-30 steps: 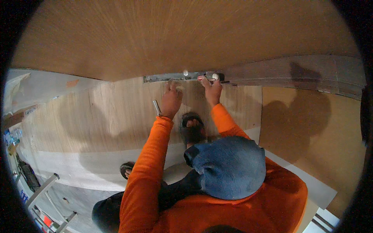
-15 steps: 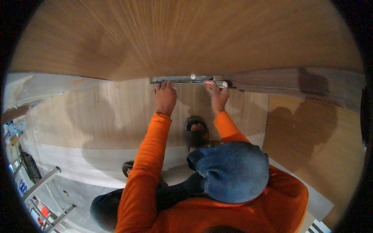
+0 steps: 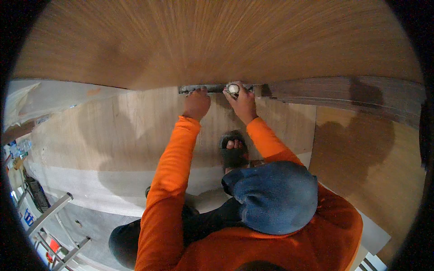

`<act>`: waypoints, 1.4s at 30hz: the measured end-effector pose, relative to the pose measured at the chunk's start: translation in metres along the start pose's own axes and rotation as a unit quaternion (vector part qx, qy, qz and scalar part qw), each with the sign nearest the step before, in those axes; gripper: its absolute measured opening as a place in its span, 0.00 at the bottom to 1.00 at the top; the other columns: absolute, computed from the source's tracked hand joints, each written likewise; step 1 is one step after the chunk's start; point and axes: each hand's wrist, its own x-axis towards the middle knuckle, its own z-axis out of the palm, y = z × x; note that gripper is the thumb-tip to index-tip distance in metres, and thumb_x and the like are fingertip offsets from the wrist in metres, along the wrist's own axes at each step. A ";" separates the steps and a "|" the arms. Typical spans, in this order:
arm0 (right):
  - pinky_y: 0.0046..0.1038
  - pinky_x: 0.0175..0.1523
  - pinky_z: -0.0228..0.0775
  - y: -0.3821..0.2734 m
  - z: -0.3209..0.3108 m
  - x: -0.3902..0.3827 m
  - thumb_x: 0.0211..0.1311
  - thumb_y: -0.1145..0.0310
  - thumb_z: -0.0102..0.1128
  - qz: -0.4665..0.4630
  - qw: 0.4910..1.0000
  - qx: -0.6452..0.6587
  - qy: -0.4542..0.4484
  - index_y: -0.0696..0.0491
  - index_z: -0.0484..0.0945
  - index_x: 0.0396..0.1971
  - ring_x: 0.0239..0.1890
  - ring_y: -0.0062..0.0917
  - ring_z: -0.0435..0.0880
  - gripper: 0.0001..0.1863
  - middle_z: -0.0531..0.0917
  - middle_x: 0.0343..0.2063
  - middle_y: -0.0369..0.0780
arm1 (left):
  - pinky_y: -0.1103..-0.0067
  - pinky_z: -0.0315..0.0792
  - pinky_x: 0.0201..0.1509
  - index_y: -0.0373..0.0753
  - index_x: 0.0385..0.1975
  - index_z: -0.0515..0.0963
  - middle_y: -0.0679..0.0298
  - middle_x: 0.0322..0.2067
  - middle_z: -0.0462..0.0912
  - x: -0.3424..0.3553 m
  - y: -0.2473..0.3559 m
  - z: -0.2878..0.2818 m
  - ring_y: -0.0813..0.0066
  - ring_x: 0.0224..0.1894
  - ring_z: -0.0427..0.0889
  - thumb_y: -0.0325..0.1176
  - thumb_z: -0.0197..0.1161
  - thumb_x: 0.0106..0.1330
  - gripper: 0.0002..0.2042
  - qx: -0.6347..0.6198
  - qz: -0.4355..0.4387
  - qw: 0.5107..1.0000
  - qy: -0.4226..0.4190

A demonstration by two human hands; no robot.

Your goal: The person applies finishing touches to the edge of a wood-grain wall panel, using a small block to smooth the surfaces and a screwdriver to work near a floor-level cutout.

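Note:
A narrow metal channel (image 3: 217, 89) runs along the bottom of an upright wood-veneer panel (image 3: 217, 45). At its left part, my left hand (image 3: 196, 105) has its fingers bent down onto the channel; whatever the fingertips hold is hidden. My right hand (image 3: 242, 103) grips a small tool with a round white end (image 3: 233, 89) at the right part of the channel, fingers and thumb around it. Both hands are over a pale wooden board (image 3: 126, 135). My sandalled foot (image 3: 233, 149) rests on that board below the hands.
A metal ladder or stand (image 3: 49, 214) lies in view at the lower left, beside assorted items (image 3: 20, 158). A brown board (image 3: 361, 180) covers the right side. A grey strip (image 3: 68, 95) runs along the left wall base.
My right hand has shifted left with the tool, whose red part no longer shows. My left hand's fingers have curled more onto the channel.

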 end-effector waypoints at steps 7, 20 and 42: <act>0.36 0.42 0.77 -0.006 0.022 -0.009 0.57 0.52 0.72 0.072 0.966 0.233 0.080 0.58 0.80 0.37 0.34 0.36 0.87 0.23 0.88 0.30 0.44 | 0.54 0.78 0.45 0.33 0.48 0.75 0.40 0.38 0.83 -0.008 -0.017 0.007 0.43 0.38 0.84 0.32 0.54 0.65 0.14 -0.128 -0.010 0.984 0.126; 0.27 0.49 0.81 0.048 0.073 -0.008 0.66 0.66 0.64 0.257 0.851 0.456 0.038 0.58 0.80 0.40 0.41 0.24 0.86 0.11 0.86 0.39 0.39 | 0.56 0.75 0.53 0.33 0.46 0.76 0.47 0.36 0.85 -0.019 -0.001 -0.016 0.43 0.45 0.82 0.37 0.53 0.69 0.14 -0.073 0.021 0.987 0.139; 0.28 0.46 0.78 -0.009 0.008 -0.024 0.64 0.62 0.68 -0.016 0.994 0.096 0.051 0.56 0.78 0.42 0.40 0.24 0.88 0.15 0.89 0.36 0.37 | 0.54 0.61 0.66 0.43 0.52 0.77 0.59 0.54 0.78 -0.063 -0.004 0.001 0.55 0.62 0.71 0.40 0.58 0.66 0.17 0.031 0.000 0.972 0.233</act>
